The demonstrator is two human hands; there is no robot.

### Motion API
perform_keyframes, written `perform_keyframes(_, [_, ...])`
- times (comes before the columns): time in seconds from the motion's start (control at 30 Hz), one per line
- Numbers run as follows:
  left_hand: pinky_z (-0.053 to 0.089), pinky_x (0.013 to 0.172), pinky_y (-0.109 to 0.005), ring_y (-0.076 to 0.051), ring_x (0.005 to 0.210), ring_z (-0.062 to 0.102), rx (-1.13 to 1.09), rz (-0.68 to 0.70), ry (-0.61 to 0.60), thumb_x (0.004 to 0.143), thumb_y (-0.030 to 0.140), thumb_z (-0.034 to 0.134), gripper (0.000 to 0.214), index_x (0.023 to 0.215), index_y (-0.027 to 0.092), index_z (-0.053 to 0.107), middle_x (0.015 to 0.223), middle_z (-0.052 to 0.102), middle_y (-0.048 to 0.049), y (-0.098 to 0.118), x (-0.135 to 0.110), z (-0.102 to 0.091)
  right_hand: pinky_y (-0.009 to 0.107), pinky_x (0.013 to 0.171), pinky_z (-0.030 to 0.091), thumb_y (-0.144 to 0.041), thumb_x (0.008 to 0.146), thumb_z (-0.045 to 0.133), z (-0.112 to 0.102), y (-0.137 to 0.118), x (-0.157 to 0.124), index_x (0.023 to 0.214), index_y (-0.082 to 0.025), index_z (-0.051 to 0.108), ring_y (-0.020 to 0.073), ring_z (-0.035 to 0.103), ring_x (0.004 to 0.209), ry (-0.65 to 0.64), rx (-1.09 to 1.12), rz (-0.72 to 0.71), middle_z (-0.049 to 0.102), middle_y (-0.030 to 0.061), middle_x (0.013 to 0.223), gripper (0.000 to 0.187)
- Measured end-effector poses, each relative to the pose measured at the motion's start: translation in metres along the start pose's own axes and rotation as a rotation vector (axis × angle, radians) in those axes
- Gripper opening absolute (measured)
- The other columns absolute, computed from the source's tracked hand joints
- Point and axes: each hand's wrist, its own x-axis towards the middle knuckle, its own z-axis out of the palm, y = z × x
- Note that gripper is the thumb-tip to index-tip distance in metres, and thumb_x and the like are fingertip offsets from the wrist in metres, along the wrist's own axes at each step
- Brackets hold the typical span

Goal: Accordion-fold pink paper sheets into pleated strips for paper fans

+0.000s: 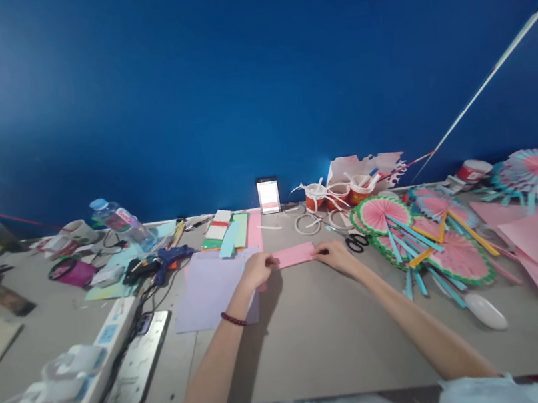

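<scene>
As I follow the head camera from my remote post, I see a pink paper strip (295,255) stretched sideways at the middle of the grey surface (321,348). My left hand (260,268) has its grip pinched on the strip's left end, and the right hand (332,257) pinches the right end (whether the paper touches the surface, I cannot tell). Lavender sheets (203,299) lie beneath and beside the left forearm; black-handled scissors (356,243) sit just beside the right hand. Behind the strip, a small device (269,196) stands near the blue wall (251,83), its screen pixelated beyond reading. Farther right are red cups (316,201) and watermelon-coloured paper fans (383,215). To the left, the bottle (123,224) wears a pinkish label too blurred for me to read, and the power strip (110,339) carries blue labels, equally illegible.
</scene>
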Motion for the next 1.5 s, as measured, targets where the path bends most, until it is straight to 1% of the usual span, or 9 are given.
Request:
perform_keyframes(0.13, [0.047,0.075,-0.023,-0.017,0.087,0.067,0.019,0.011,0.037,0.076,0.013,0.061,0.010,0.078,0.019,0.069,0.093,0.073,-0.0047,-0.001,-0.002,0.005,0.029,0.075,0.048,-0.023,0.073,0.065,0.000,0.001,-0.001,0.078,-0.018,0.074,0.0196,0.065,0.079,0.006,0.003,0.003,0.073,0.0070,0.084,0.012])
perform_keyframes(0.33, [0.045,0.070,-0.024,-0.017,0.078,0.064,0.070,0.064,0.097,0.079,0.012,0.057,0.013,0.070,0.017,0.065,0.081,0.070,-0.0046,0.000,-0.008,0.011,0.028,0.074,0.047,-0.024,0.074,0.064,0.001,0.001,-0.002,0.079,-0.018,0.074,0.0189,0.065,0.078,0.011,0.008,0.001,0.074,0.0070,0.084,0.013])
perform_keyframes(0.57, [0.043,0.079,-0.027,-0.018,0.086,0.060,0.156,0.192,0.147,0.086,0.016,0.051,0.018,0.077,0.017,0.067,0.087,0.063,-0.0066,-0.001,-0.018,0.015,0.029,0.075,0.048,-0.023,0.074,0.063,0.002,0.002,-0.002,0.078,-0.019,0.074,0.0189,0.065,0.078,0.018,0.010,-0.002,0.073,0.0070,0.085,0.012])
perform_keyframes(0.7, [0.042,0.077,-0.027,-0.018,0.088,0.059,0.264,0.273,0.137,0.086,0.015,0.051,0.018,0.085,0.019,0.068,0.088,0.062,-0.0059,-0.005,-0.020,0.016,0.030,0.075,0.048,-0.023,0.075,0.063,0.002,0.002,-0.002,0.079,-0.020,0.074,0.0189,0.065,0.078,0.019,0.014,-0.001,0.073,0.0068,0.085,0.012])
perform_keyframes(0.9, [0.041,0.070,-0.029,-0.019,0.082,0.058,0.468,0.289,0.113,0.092,0.024,0.045,0.026,0.085,0.018,0.069,0.084,0.061,-0.0069,-0.002,-0.020,0.016,0.030,0.076,0.047,-0.022,0.074,0.064,0.002,0.002,-0.002,0.079,-0.018,0.074,0.0196,0.065,0.080,0.018,0.009,-0.002,0.073,0.0075,0.085,0.012])
perform_keyframes(1.07, [0.042,0.076,-0.027,-0.018,0.091,0.058,0.394,0.280,0.153,0.090,0.019,0.048,0.017,0.089,0.017,0.066,0.093,0.063,-0.0060,-0.005,-0.021,0.016,0.030,0.075,0.048,-0.023,0.073,0.064,0.002,0.002,-0.001,0.078,-0.019,0.074,0.0193,0.065,0.078,0.014,0.005,0.003,0.074,0.0064,0.084,0.012])
perform_keyframes(1.17, [0.042,0.076,-0.027,-0.018,0.091,0.058,0.368,0.273,0.183,0.089,0.018,0.049,0.014,0.089,0.017,0.063,0.093,0.063,-0.0054,-0.007,-0.020,0.017,0.030,0.074,0.048,-0.023,0.073,0.064,0.002,0.002,0.000,0.078,-0.018,0.074,0.0194,0.065,0.077,0.011,0.006,-0.001,0.073,0.0071,0.083,0.012])
perform_keyframes(1.33, [0.042,0.072,-0.026,-0.017,0.086,0.058,0.347,0.272,0.205,0.091,0.022,0.047,0.019,0.082,0.018,0.064,0.086,0.061,-0.0046,-0.006,-0.021,0.020,0.030,0.074,0.048,-0.024,0.074,0.063,0.002,0.003,0.000,0.078,-0.020,0.074,0.0193,0.065,0.079,0.014,0.007,-0.009,0.073,0.0063,0.084,0.012])
perform_keyframes(1.5, [0.042,0.073,-0.026,-0.016,0.086,0.056,0.373,0.294,0.239,0.092,0.020,0.046,0.020,0.084,0.018,0.064,0.087,0.059,-0.0045,-0.009,-0.025,0.024,0.029,0.073,0.048,-0.024,0.075,0.062,0.004,0.005,-0.001,0.076,-0.020,0.074,0.0182,0.065,0.077,0.030,0.008,-0.017,0.072,0.0052,0.082,0.012])
